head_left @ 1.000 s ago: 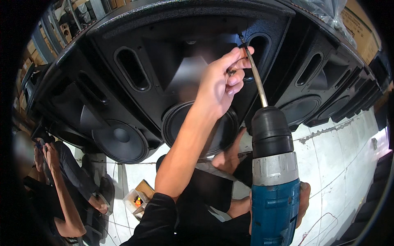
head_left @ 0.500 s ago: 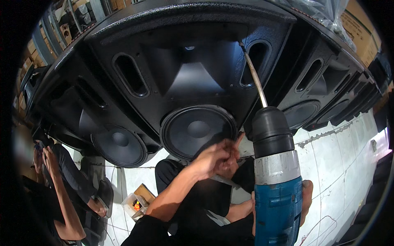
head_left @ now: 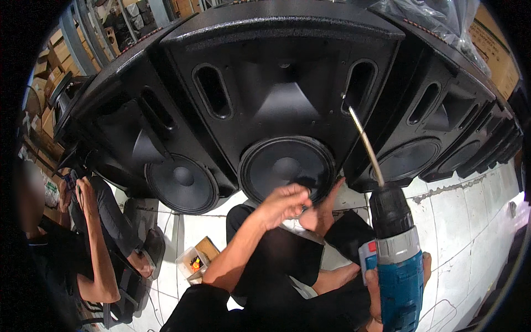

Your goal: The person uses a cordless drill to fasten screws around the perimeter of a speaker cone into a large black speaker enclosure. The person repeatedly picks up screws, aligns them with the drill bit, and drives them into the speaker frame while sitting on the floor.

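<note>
Item: cordless drill (head_left: 395,260), blue body with black chuck and grey collar, lower right of the frame. The right hand (head_left: 376,296) is clamped round its handle; only fingers at either side of the body show. A long thin driver bit (head_left: 365,145) rises from the chuck up and to the left, its tip at the lower end of the right oval port (head_left: 358,87) of the middle speaker cabinet (head_left: 287,72). Whether the tip sits in a screw cannot be told.

Left hand (head_left: 285,203): centre of the frame, fingers loosely curled together, in front of the lower rim of the middle woofer cone (head_left: 286,167). Whether it holds anything small cannot be told.

Step, as judged: fastening at the cabinet face, bit offered up to its place near the port. Next move would call for the bit held square and steady at its length, and likely a hand to guide it.

Surroundings: second black cabinet (head_left: 138,127) with its woofer to the left; further cabinets (head_left: 442,127) in a row to the right. White tiled floor (head_left: 475,221) below. Small open box with an orange part (head_left: 194,263) on the floor, lower left of centre. Another person (head_left: 88,243) seated at the left edge, arm raised. Cardboard boxes (head_left: 47,61) stacked upper left.

In the way: own knees and dark clothing under the hands; cabinets set close together.
</note>
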`<state>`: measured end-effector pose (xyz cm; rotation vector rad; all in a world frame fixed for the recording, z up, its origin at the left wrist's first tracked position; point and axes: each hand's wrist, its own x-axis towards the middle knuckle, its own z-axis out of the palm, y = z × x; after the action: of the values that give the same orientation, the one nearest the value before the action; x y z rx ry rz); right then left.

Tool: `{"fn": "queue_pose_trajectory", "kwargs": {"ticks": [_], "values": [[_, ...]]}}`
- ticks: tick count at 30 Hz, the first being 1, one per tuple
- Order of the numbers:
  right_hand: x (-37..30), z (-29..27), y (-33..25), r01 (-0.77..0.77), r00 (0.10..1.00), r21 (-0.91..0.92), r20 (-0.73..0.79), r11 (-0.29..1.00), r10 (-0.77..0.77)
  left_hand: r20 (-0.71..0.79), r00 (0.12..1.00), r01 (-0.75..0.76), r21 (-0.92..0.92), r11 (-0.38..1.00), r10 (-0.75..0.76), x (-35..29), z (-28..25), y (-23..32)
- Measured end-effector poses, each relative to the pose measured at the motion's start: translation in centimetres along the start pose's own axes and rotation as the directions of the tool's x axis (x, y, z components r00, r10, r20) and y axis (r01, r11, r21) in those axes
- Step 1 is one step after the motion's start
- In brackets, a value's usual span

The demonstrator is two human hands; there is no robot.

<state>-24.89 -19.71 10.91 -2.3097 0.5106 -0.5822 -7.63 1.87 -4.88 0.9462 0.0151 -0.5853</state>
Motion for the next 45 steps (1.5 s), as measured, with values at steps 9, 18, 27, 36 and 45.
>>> {"fn": "queue_pose_trajectory", "kwargs": {"ticks": [9, 18, 27, 36, 45], "values": [[-0.4, 1.6, 9.8, 0.290, 0.957, 0.106, 0.002, 0.951, -0.291, 0.214, 0.902, -0.320, -0.255, 0.912, 0.376, 0.2, 5.5, 9.3], [-0.8, -0.2, 8.2, 0.199, 0.960, 0.107, 0.179, 0.974, -0.216, 0.142, 0.914, -0.358, -0.154, 0.921, 0.379, -0.3, 6.6, 10.9], [0.3, 1.1, 9.4, 0.283, 0.929, 0.227, 0.177, 0.932, -0.325, 0.055, 0.917, -0.398, 0.085, 0.913, 0.394, -0.2, 7.1, 12.3], [0.2, 2.3, 6.7, 0.217, 0.973, 0.092, 0.065, 0.972, -0.223, 0.132, 0.882, -0.467, 0.134, 0.874, 0.451, 2.4, 10.2, 16.4], [0.4, 4.0, 5.1, 0.238, 0.946, -0.304, -0.142, 0.922, -0.291, 0.214, 0.776, -0.623, 0.110, 0.775, 0.593, 3.8, 11.7, 19.0]]}}
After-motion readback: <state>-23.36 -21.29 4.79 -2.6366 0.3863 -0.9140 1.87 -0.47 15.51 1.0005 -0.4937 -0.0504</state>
